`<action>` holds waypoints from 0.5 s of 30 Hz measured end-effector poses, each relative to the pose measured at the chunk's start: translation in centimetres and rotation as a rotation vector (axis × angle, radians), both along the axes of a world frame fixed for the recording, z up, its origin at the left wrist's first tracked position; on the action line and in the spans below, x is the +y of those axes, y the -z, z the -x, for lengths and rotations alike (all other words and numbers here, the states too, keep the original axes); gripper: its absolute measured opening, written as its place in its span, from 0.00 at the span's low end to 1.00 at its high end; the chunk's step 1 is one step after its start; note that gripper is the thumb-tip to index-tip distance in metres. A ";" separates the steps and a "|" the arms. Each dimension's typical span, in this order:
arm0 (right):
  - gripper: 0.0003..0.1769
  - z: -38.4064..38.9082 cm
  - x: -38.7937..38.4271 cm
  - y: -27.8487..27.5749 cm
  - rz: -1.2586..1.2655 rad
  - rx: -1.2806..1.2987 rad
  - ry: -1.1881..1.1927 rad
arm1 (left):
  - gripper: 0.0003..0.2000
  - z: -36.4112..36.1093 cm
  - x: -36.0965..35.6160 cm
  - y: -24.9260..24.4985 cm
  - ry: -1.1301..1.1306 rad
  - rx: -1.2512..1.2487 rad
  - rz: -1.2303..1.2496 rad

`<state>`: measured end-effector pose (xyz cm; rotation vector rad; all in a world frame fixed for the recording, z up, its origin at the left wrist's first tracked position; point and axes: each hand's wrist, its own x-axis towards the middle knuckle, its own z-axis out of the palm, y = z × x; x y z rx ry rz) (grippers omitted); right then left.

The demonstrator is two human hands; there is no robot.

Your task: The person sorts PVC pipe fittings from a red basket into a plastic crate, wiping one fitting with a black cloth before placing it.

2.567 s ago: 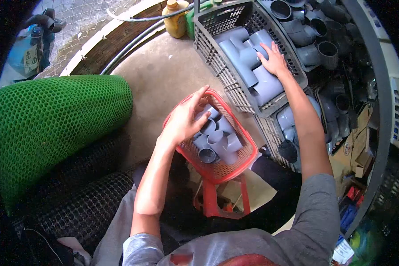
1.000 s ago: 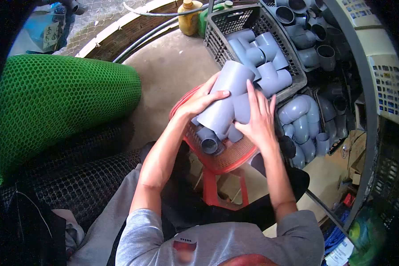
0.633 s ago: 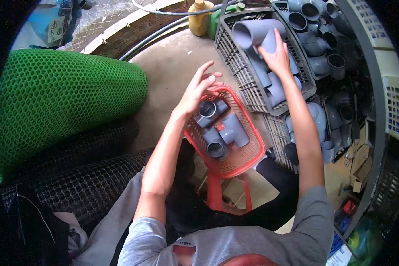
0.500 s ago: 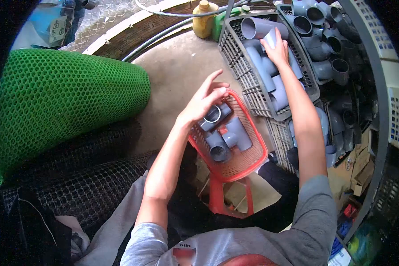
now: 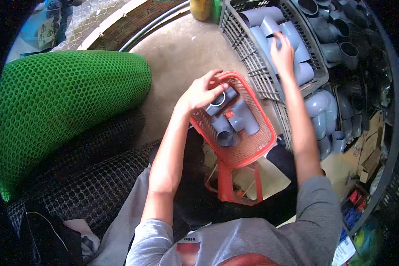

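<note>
three pipe fittings (image 5: pixel 248 119) showed in your red basket (image 5: pixel 252 144) by your open left hand (image 5: pixel 199 95); more lay in the crate (image 5: pixel 248 54) under your loosely open right hand (image 5: pixel 283 56).

The large grey plastic T-shaped pipe fitting (image 5: pixel 260 17), earlier held in both hands, now lies in the dark grey slatted plastic crate (image 5: pixel 249 58), upper right. The right hand (image 5: pixel 282 53) has drawn down from across its branch to the branch's lower end. The left hand (image 5: pixel 204 94) has lowered to the rim of the red plastic mesh basket (image 5: pixel 270 144), centre, which contains fewer fittings than at first.
</note>
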<state>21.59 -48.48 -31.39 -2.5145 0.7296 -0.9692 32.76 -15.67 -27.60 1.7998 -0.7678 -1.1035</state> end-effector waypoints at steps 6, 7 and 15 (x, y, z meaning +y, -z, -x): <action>0.11 11.4 21.1 5.2 -0.529 0.318 -0.116 | 0.28 0.8 -0.4 -0.5 0.131 -0.074 -0.039; 0.16 13.0 23.4 6.4 -0.390 0.549 -0.122 | 0.28 0.7 -0.6 -0.6 0.069 0.027 0.017; 0.34 23.3 31.6 21.4 -0.950 0.886 0.115 | 0.26 0.5 -0.4 -0.4 0.126 -0.073 -0.020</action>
